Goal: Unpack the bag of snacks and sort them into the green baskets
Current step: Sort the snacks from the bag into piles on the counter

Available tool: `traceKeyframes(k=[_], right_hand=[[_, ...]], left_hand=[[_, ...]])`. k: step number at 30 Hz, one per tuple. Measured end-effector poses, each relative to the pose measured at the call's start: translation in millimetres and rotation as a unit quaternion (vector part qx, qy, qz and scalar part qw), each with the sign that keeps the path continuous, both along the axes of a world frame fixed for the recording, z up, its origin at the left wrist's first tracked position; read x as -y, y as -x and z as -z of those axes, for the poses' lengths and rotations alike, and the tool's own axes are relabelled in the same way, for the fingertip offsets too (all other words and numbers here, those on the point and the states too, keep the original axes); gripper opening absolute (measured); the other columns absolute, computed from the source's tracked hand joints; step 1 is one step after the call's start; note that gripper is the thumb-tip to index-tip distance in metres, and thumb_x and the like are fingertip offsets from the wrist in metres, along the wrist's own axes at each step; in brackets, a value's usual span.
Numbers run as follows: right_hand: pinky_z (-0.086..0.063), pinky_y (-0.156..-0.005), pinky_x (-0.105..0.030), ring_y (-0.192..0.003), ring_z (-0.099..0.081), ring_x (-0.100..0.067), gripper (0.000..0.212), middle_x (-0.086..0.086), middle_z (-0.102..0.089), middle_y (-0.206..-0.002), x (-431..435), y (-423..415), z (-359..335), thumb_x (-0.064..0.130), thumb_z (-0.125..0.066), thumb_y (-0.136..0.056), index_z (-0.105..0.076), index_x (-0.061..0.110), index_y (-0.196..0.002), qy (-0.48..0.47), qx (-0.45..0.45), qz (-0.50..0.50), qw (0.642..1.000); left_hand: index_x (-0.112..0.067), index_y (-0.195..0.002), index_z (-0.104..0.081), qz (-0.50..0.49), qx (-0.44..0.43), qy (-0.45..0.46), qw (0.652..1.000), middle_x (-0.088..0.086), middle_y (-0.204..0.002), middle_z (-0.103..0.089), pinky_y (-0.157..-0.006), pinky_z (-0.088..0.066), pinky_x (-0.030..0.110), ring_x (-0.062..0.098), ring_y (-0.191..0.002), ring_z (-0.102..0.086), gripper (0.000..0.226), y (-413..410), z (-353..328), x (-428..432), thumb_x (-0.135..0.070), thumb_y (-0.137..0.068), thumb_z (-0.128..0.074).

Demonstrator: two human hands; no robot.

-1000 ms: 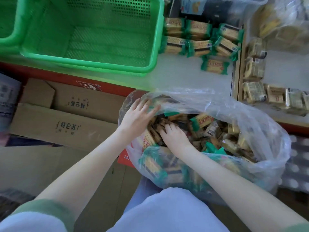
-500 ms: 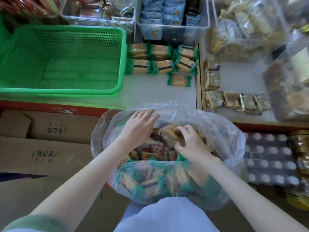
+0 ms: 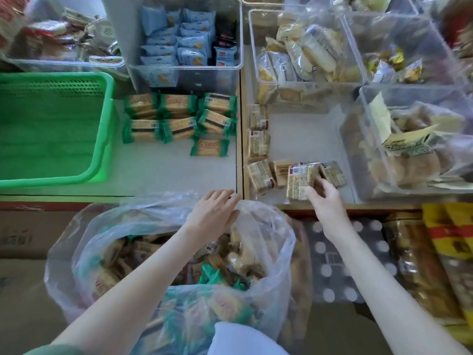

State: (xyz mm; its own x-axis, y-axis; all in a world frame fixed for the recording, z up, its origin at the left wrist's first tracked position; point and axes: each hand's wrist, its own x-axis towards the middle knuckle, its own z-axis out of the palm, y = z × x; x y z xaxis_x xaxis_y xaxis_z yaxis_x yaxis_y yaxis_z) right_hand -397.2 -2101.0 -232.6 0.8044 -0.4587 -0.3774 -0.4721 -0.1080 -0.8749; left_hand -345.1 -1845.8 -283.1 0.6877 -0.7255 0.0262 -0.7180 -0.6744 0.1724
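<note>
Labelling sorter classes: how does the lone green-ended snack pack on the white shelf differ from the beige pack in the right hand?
Colour: the lone green-ended snack pack has green ends; the beige pack is tan with a barcode. State: green pack lies free on the white shelf; beige pack is held by the right hand. Place: green pack left of the divider, beige pack right. Both are small sealed packs.

basket (image 3: 102, 160) 1 | bag (image 3: 268, 226) 1 | unbagged green packs (image 3: 210, 147) 7 | unbagged beige packs (image 3: 259, 144) 6
</note>
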Motion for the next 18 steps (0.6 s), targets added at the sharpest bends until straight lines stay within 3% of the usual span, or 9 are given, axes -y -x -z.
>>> traceKeyframes(k=[3,5,7,11,13,15,17,18], right_hand=[[-0.051,-0.085,-0.026,-0.105,-0.062,-0.009,0.039,0.006,-0.062,-0.116,20,-40,7,0.013,-0.055,-0.094,-0.049,0.019,-0.132,-0.025,0.005,0.01,1.0],[-0.054,-0.078,-0.031,-0.099,-0.064,-0.014,0.045,0.002,-0.06,-0.117,28,-73,10,0.015,-0.054,-0.095,-0.04,0.022,-0.138,-0.028,0.0,-0.005,1.0],[-0.053,-0.071,-0.031,-0.095,-0.063,-0.017,0.053,0.004,-0.056,-0.117,33,-104,14,0.019,-0.053,-0.097,-0.031,0.027,-0.144,0.017,-0.018,-0.045,0.999],[-0.042,-0.059,-0.022,-0.069,-0.048,-0.006,0.059,0.005,-0.044,-0.129,38,-147,41,0.022,-0.047,-0.1,-0.018,0.029,-0.151,0.136,-0.085,-0.137,0.978],[-0.036,-0.054,-0.021,-0.064,-0.043,-0.005,0.058,-0.007,-0.045,-0.141,39,-158,57,0.022,-0.041,-0.101,-0.014,0.027,-0.153,0.183,-0.129,-0.181,0.958],[-0.035,-0.05,-0.024,-0.063,-0.047,-0.011,0.058,-0.014,-0.052,-0.132,40,-164,65,0.018,-0.035,-0.102,-0.01,0.026,-0.154,0.219,-0.165,-0.225,0.935],[-0.044,-0.059,-0.029,-0.072,-0.053,-0.019,0.061,-0.017,-0.056,-0.124,40,-168,69,0.013,-0.035,-0.1,-0.009,0.023,-0.154,0.255,-0.186,-0.26,0.912],[-0.049,-0.071,-0.035,-0.084,-0.057,-0.025,0.061,-0.019,-0.055,-0.125,40,-169,70,0.012,-0.036,-0.098,-0.011,0.02,-0.154,0.283,-0.197,-0.277,0.897]], left_hand=[[-0.007,-0.13,-0.056,-0.012,-0.019,-0.012,1.0,0.013,-0.128,-0.061,-0.094,-0.05,0.041,0.031,-0.114,-0.06,0.059,-15,4,9,-0.046,-0.095,-0.031],[-0.011,-0.145,-0.041,-0.003,-0.053,-0.038,0.998,0.012,-0.145,-0.047,-0.11,-0.035,0.041,0.03,-0.131,-0.046,0.071,-27,5,16,-0.056,-0.094,-0.022],[-0.014,-0.152,-0.027,0.013,-0.061,-0.061,0.996,0.011,-0.155,-0.032,-0.117,-0.019,0.04,0.027,-0.142,-0.032,0.079,-39,9,22,-0.063,-0.091,-0.016],[-0.015,-0.154,-0.02,0.046,-0.048,-0.086,0.994,0.011,-0.158,-0.021,-0.117,-0.008,0.04,0.026,-0.146,-0.021,0.083,-50,20,27,-0.067,-0.09,-0.015],[-0.015,-0.153,-0.024,0.051,-0.035,-0.091,0.994,0.012,-0.157,-0.025,-0.117,-0.011,0.04,0.025,-0.145,-0.025,0.081,-54,23,25,-0.067,-0.092,-0.015],[-0.013,-0.148,-0.038,0.055,-0.019,-0.092,0.994,0.012,-0.151,-0.038,-0.114,-0.02,0.041,0.025,-0.139,-0.037,0.077,-56,25,24,-0.064,-0.096,-0.012],[-0.012,-0.14,-0.05,0.067,-0.015,-0.09,0.994,0.011,-0.145,-0.047,-0.111,-0.025,0.04,0.024,-0.134,-0.045,0.076,-56,27,22,-0.06,-0.098,-0.009],[-0.012,-0.137,-0.054,0.077,-0.009,-0.084,0.993,0.01,-0.143,-0.05,-0.11,-0.027,0.039,0.023,-0.131,-0.048,0.074,-56,27,22,-0.058,-0.099,-0.011]])
